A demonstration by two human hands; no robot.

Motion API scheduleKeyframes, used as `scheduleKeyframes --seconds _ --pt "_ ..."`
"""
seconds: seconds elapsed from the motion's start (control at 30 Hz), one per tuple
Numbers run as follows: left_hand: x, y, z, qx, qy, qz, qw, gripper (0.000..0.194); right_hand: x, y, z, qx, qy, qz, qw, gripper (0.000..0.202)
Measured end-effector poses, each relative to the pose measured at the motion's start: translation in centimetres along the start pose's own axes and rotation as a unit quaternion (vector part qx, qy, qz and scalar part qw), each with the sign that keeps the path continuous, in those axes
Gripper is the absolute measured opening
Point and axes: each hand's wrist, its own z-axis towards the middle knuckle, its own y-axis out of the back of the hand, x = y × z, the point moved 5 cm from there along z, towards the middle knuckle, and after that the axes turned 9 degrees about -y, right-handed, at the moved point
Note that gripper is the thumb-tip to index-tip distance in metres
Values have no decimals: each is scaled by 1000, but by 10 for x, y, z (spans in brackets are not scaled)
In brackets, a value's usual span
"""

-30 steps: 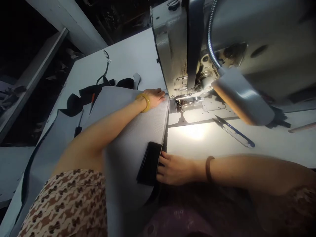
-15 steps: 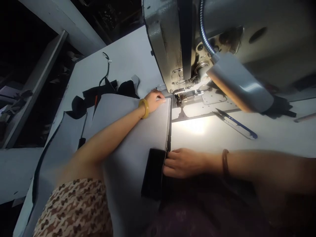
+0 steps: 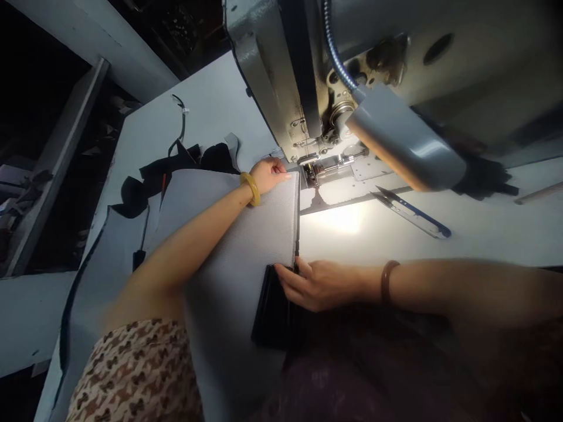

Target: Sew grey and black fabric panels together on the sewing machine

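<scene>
The left hand (image 3: 266, 174), ringed by a yellow bangle (image 3: 251, 189), rests on the far right corner of a pale grey panel (image 3: 246, 246), its fingers curled and its thumb reaching toward the edge; whether they pinch the material cannot be told. The right hand (image 3: 314, 285), wearing a brown bangle (image 3: 387, 282), meets the panel's right edge nearer the person, thumb and forefinger apart at the tips, the forefinger lying over the top of a black piece (image 3: 272, 310). How firmly its fingers close there is hidden. The panel lies beneath the left hand and forearm and to the left of the right hand, its near part falling into shadow.

Just beyond the panel's far right corner sits the presser foot (image 3: 313, 173) of a sewing machine (image 3: 272, 64), lit by a grey lamp (image 3: 409, 138) on a flexible metal neck. Thread snips (image 3: 411, 212) lie on the right part of the white worktop (image 3: 211, 94), beyond the right forearm, their points toward the machine.

Black fabric pieces (image 3: 176, 161) are bunched beside the panel's far edge, with a thin dark strip (image 3: 182, 120) trailing from them toward the worktop's far left corner. A second grey piece (image 3: 101, 258), bordered in dark material, stretches along the worktop's left edge. A patterned sleeve (image 3: 136, 369) covers the upper left arm.
</scene>
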Motion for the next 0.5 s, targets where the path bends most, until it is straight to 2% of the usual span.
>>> scheduleKeyframes --seconds 0.2,0.4,0.5 --pt "-9 2 -1 11 28 -11 999 17 -3 2 1 20 -6 17 1000 17" --pt "-5 -1 2 19 43 -38 998 21 -2 0 0 41 -14 10 999 18" --pt "-2 -6 3 16 50 -62 997 21 2 -1 -1 70 -22 -7 997 21"
